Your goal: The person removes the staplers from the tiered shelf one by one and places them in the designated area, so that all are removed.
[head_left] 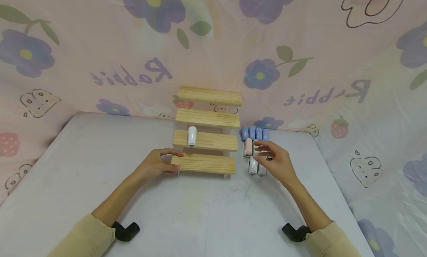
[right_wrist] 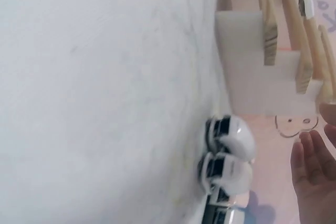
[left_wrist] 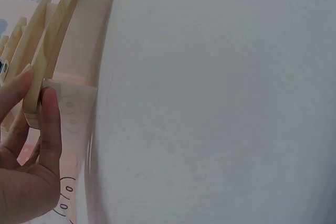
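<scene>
A stepped rack with several pale wooden boards (head_left: 203, 163) on translucent side panels stands at the table's middle. My left hand (head_left: 158, 164) pinches the left end of its lowest board, thumb and fingers on opposite faces in the left wrist view. One white mini stapler (head_left: 191, 137) stands on the second board from the bottom. My right hand (head_left: 275, 162) hovers over staplers right of the rack, fingers bent and apart, nothing between them in the right wrist view. Near its fingertips are a pink stapler (head_left: 248, 147) and white staplers (head_left: 252, 166), one partly hidden behind the fingers.
Several blue staplers (head_left: 255, 133) stand in a row at the back, beside the rack. A white cloth (head_left: 200, 216) covers the table. Behind it hangs a pink printed curtain (head_left: 213, 56). Black curved pieces (head_left: 126, 231) sit at both wrists.
</scene>
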Demonstrator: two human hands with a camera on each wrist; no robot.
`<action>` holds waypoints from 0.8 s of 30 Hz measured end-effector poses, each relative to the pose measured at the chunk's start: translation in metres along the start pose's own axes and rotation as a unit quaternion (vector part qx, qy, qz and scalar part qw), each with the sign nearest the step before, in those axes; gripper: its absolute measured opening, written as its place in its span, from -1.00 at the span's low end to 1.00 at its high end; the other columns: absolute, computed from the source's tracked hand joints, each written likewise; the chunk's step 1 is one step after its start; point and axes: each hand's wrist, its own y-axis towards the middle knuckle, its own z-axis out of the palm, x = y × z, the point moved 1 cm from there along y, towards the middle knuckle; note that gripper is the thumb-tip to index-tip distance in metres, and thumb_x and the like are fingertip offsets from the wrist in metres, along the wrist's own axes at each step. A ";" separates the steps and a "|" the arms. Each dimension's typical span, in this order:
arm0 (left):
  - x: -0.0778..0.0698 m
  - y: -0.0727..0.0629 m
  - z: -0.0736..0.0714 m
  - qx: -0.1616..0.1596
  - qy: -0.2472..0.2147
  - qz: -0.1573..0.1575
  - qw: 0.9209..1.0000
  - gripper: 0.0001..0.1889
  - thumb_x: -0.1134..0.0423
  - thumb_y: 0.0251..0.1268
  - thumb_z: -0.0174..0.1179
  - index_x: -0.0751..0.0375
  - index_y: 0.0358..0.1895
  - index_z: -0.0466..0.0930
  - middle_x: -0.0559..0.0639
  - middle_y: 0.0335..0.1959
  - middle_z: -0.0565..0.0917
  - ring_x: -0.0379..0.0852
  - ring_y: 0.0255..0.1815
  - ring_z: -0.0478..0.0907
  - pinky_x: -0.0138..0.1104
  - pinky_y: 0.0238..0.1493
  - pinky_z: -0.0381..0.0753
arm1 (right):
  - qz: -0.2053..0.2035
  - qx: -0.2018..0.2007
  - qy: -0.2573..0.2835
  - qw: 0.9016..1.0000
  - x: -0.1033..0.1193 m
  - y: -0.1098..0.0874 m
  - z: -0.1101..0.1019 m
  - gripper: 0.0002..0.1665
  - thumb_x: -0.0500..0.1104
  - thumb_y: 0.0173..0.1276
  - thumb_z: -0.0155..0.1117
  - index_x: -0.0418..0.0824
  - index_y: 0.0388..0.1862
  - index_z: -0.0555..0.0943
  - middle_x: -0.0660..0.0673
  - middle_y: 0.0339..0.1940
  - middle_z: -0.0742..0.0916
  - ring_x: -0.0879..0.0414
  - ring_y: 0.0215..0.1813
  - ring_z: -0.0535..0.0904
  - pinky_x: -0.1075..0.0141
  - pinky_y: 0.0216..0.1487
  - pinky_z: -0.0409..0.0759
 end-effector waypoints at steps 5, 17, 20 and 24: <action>0.001 -0.002 0.000 -0.005 0.000 -0.005 1.000 -0.51 0.30 0.10 0.48 0.22 0.15 0.63 0.24 0.39 0.40 -0.09 -0.30 0.69 -0.22 -0.15 0.66 | -0.034 0.006 0.004 0.999 0.014 0.006 0.009 -0.47 -0.57 0.16 0.38 -0.53 0.15 0.53 -0.39 0.07 0.65 -0.34 0.00 0.60 0.01 -0.02 0.60; -0.001 -0.002 0.000 -0.006 0.007 0.001 1.000 -0.51 0.28 0.11 0.48 0.21 0.16 0.63 0.23 0.37 0.44 -0.06 -0.30 0.69 -0.22 -0.11 0.63 | -0.072 0.024 0.029 0.997 0.040 0.025 0.027 -0.51 -0.57 0.16 0.38 -0.54 0.11 0.55 -0.41 0.02 0.68 -0.29 0.01 0.62 0.04 -0.02 0.61; -0.001 -0.002 0.001 -0.009 0.007 -0.005 1.000 -0.51 0.29 0.11 0.48 0.21 0.15 0.63 0.22 0.37 0.44 -0.05 -0.31 0.67 -0.20 -0.12 0.63 | -0.074 0.030 0.047 0.996 0.040 0.029 0.034 -0.51 -0.58 0.16 0.37 -0.56 0.11 0.54 -0.47 0.01 0.66 -0.32 0.02 0.61 -0.03 -0.02 0.59; 0.000 -0.001 0.001 -0.010 0.003 -0.011 1.000 -0.52 0.29 0.10 0.49 0.20 0.14 0.64 0.23 0.36 0.45 -0.07 -0.31 0.67 -0.18 -0.12 0.63 | -0.086 0.033 0.062 0.994 0.041 0.034 0.044 -0.51 -0.59 0.14 0.37 -0.58 0.09 0.53 -0.51 0.01 0.65 -0.37 0.01 0.61 -0.12 -0.04 0.57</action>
